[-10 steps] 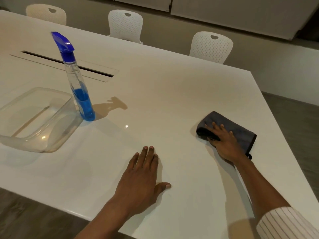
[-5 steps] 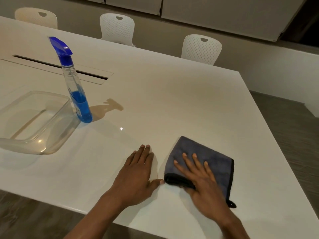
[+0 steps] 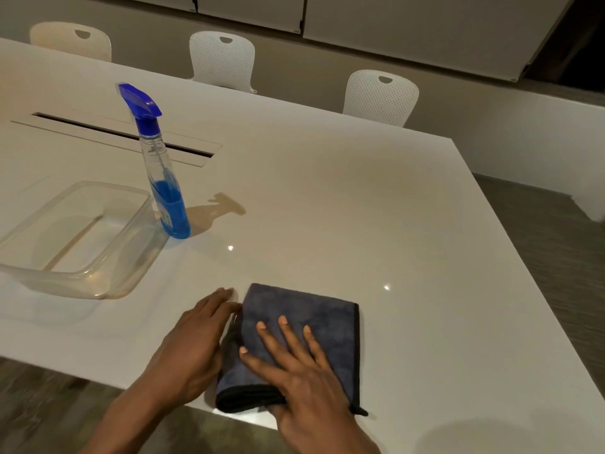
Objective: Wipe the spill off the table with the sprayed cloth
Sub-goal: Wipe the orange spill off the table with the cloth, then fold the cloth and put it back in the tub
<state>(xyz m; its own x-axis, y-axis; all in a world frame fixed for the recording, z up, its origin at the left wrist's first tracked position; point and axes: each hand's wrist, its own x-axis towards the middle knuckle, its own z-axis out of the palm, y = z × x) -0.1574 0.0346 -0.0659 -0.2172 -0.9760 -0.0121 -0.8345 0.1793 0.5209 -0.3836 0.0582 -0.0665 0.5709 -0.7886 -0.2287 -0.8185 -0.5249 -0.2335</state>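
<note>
A folded dark grey cloth (image 3: pixel 314 316) lies on the white table (image 3: pixel 360 208) at its near edge. My right hand (image 3: pixel 301 371) presses flat on the cloth with fingers spread and straight. My left hand (image 3: pixel 193 348) rests flat on the table beside the cloth, touching its left edge. No spill is visible on the glossy surface.
A spray bottle (image 3: pixel 163 178) with blue liquid and a blue trigger stands at the left. A clear plastic tub (image 3: pixel 78 237) sits beside it. A cable slot (image 3: pixel 124 136) runs behind them. Three white chairs line the far side, one of them (image 3: pixel 379 96) at the right.
My right hand dragged the cloth from the right side of the table leftward and toward the near edge, up against my left hand. The left hand barely moved.
</note>
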